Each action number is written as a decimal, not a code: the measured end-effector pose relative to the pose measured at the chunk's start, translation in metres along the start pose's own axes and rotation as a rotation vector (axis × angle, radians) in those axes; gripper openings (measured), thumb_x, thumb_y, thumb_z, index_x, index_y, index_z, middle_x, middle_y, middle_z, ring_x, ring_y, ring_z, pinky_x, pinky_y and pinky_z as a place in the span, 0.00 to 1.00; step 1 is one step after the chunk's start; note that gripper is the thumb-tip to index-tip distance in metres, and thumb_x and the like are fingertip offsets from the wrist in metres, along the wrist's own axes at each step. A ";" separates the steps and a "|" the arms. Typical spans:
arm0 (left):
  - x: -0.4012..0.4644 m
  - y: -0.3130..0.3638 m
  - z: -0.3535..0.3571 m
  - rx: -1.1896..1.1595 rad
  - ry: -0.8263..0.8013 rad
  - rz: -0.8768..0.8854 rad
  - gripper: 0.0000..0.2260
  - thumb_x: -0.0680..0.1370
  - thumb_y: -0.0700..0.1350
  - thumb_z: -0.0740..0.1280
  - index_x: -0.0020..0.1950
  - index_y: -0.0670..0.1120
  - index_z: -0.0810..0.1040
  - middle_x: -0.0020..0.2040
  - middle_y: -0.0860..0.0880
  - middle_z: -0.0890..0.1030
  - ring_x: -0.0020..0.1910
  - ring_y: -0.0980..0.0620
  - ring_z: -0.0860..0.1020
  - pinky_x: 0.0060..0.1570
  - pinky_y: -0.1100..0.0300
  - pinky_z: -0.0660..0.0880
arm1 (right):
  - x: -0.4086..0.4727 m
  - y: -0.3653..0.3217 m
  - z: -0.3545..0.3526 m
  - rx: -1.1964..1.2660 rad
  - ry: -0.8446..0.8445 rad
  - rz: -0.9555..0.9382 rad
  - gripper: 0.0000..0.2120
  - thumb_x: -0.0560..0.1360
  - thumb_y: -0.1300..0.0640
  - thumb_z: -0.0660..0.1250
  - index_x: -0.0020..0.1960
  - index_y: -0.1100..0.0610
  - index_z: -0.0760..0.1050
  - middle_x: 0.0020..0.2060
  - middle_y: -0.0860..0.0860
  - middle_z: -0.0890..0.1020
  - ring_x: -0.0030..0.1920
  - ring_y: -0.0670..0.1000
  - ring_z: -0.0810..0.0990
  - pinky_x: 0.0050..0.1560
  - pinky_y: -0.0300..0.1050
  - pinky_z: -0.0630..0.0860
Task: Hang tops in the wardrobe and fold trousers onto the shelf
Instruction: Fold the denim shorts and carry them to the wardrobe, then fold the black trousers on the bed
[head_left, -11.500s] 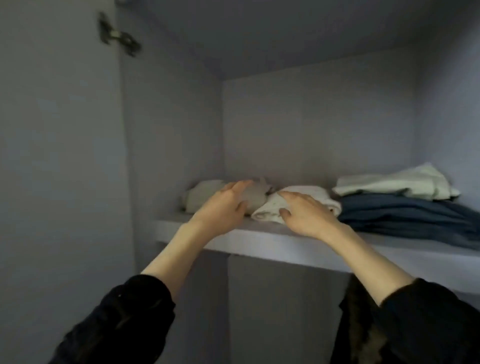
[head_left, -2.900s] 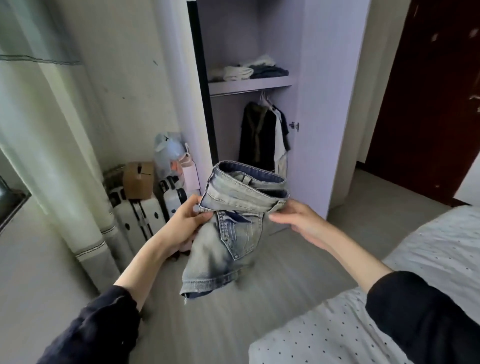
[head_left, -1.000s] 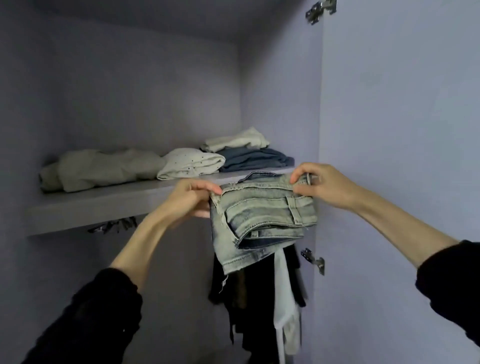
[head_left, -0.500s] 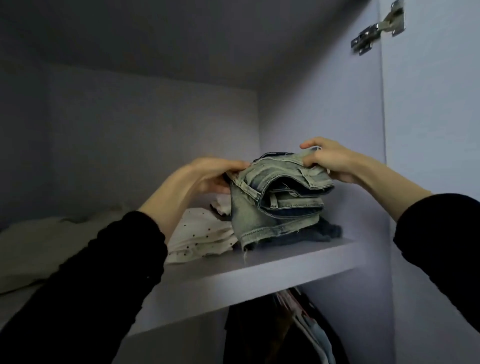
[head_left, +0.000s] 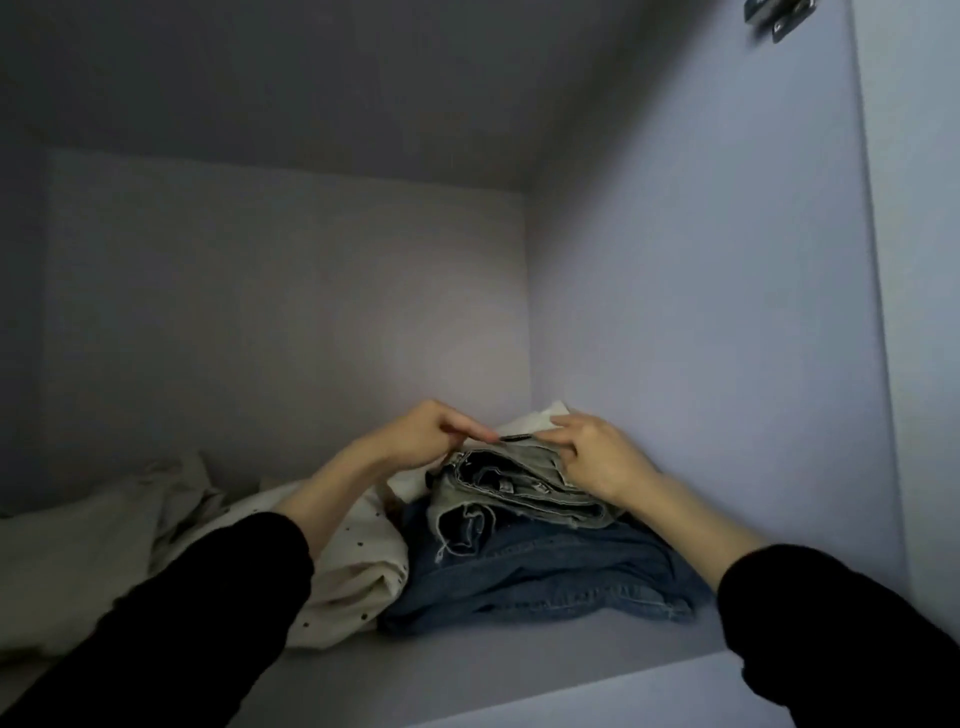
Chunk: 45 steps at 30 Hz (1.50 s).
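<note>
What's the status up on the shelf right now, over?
Both hands, left and right, gripping folded light-wash jeans. Jeans sitting on the dark denim stack, right end of shelf. Nothing blocking; dotted cream garment alongside.

- No text, label, brand, number or sign can be read anywhere in the head view.
- The folded light-wash jeans show small pale tabs at the waistband, too small and blurred to read.
- The cream cloth carries only dark dots, no lettering.
- The dark blue jeans beneath show stitching but no legible tag.
- The metal hinge at the top right bears no marking that can be made out.
</note>
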<state>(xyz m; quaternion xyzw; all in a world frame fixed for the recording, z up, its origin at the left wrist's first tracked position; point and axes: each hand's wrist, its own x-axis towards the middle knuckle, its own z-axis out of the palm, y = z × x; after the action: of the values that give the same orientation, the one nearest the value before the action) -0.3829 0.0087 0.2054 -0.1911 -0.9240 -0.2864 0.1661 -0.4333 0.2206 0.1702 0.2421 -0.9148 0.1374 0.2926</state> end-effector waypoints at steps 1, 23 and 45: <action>-0.002 0.007 0.000 0.002 -0.074 0.000 0.14 0.81 0.37 0.59 0.64 0.45 0.77 0.63 0.53 0.76 0.64 0.56 0.72 0.57 0.76 0.64 | 0.001 0.004 -0.001 -0.018 0.010 -0.049 0.20 0.80 0.57 0.57 0.72 0.49 0.67 0.73 0.51 0.66 0.74 0.53 0.60 0.73 0.47 0.55; -0.171 0.052 0.002 0.498 0.194 -0.165 0.23 0.83 0.48 0.51 0.77 0.45 0.52 0.77 0.47 0.55 0.76 0.50 0.54 0.71 0.61 0.51 | -0.085 -0.105 -0.043 0.271 -0.138 -0.191 0.21 0.81 0.54 0.55 0.74 0.51 0.62 0.71 0.53 0.69 0.70 0.55 0.67 0.68 0.46 0.64; -0.853 0.156 0.044 0.404 0.785 -1.092 0.15 0.80 0.43 0.60 0.66 0.48 0.73 0.58 0.49 0.79 0.54 0.53 0.78 0.57 0.57 0.74 | -0.555 -0.560 0.001 0.487 -1.175 -1.182 0.19 0.82 0.52 0.55 0.72 0.49 0.65 0.65 0.48 0.75 0.61 0.50 0.74 0.55 0.41 0.72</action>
<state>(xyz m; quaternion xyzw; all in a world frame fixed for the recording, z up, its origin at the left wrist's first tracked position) 0.4223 -0.0664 -0.1112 0.4524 -0.7946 -0.1995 0.3524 0.2539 -0.0519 -0.1035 0.7654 -0.5870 0.0077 -0.2637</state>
